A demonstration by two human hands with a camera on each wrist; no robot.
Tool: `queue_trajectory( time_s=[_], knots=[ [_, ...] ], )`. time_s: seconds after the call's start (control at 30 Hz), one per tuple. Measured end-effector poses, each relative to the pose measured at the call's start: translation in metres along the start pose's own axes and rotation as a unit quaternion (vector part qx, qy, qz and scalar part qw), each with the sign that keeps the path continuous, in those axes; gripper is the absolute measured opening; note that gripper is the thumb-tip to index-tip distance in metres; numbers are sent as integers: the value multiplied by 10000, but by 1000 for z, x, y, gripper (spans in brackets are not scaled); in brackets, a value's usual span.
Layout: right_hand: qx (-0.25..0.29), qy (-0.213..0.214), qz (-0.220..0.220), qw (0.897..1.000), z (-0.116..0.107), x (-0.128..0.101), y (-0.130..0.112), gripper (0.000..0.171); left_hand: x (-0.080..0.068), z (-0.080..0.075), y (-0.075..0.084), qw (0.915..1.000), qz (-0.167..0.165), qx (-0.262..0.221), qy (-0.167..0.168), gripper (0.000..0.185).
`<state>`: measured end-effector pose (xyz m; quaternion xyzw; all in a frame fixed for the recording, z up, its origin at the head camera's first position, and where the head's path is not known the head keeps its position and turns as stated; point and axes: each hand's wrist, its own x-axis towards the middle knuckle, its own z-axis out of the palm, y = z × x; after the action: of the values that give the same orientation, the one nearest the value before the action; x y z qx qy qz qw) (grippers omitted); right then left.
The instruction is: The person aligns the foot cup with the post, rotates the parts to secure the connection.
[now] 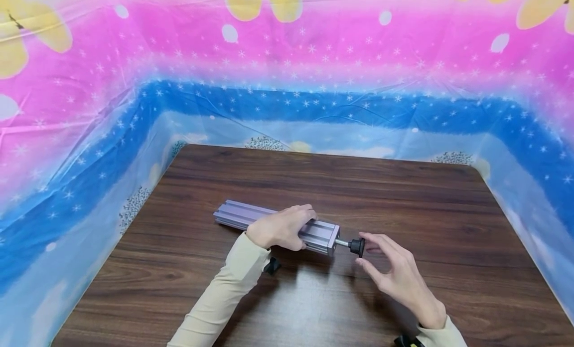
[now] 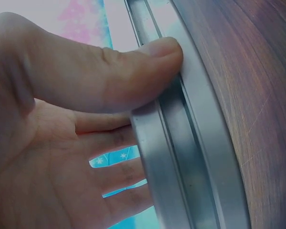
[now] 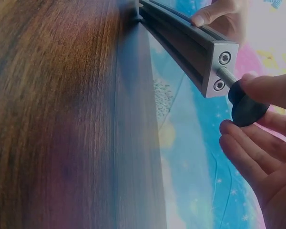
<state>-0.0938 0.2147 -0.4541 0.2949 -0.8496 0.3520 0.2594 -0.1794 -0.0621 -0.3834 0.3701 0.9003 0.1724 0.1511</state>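
On the rail, left hand clasped.

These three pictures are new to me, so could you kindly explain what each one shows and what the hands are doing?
No machine here: a person works with two bare hands and wears three cameras. The wide picture comes from a camera on the head, looking down at a dark wooden table ringed by a bright pink and blue starry cloth. The other two come from cameras on the wrists, so each shows its own hand from very close.

On the table lies a long grooved aluminium bar. The left hand grips it around the middle; the left wrist view shows the thumb pressed on the bar's edge. A threaded bolt sticks out of the bar's end plate, ending in a black knob. The right hand has its thumb and fingers touching that knob, with the fingers fairly straight.
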Motion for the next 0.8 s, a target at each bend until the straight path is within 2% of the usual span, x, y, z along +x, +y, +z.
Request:
queue_trajectory(
  time_s=[0.23, 0.4, 0.53, 0.63, 0.8],
  knots=[
    [-507, -120, 534, 9972, 2, -2, -1, 43, 0, 1, -1, 9999, 107, -22, 35, 52],
    [-511, -226, 855, 9948, 4, -1, -3, 28, -1, 1, 0, 9999, 127, -14, 68, 52],
    [-433, -326, 1036, 9931, 5, -1, -3, 23, -1, 1, 0, 9999, 124, 12, 73, 52],
    [-387, -364, 1016, 9934, 3, -2, -3, 35, -1, 1, -1, 9999, 137, -2, 93, 52],
    [-193, -394, 564, 9974, 1, -3, -3, 74, -1, 1, -2, 9999, 125, -2, 79, 53]
  ],
)
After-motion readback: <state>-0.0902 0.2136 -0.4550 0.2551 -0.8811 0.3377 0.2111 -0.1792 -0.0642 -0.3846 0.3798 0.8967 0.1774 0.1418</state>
